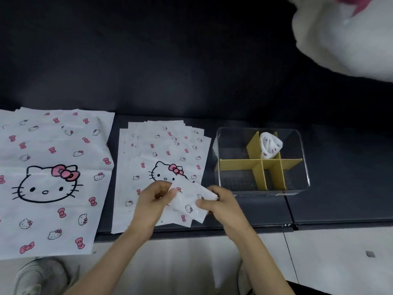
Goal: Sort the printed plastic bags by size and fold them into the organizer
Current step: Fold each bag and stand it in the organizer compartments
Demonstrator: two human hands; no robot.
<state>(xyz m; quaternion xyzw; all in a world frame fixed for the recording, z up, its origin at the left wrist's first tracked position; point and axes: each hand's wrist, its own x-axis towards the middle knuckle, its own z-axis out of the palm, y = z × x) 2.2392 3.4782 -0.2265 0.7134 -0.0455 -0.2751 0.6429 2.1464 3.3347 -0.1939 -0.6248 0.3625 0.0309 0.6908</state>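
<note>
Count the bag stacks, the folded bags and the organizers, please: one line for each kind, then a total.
Bag stacks: 2 (large stack, small stack)
Folded bags: 2 (held bag in left hand and right hand; stored bag in organizer)
Organizers: 1
Total: 5

No legible lettering. Each bag (189, 199) carries pictures only. Pale mark (276, 194) on organizer (304, 150) base, possibly text, too blurred.

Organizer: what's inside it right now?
The organizer holds yellow dividers and one folded bag standing in a far compartment. The other compartments show only the base. Anything beneath that bag is covered by it.
</note>
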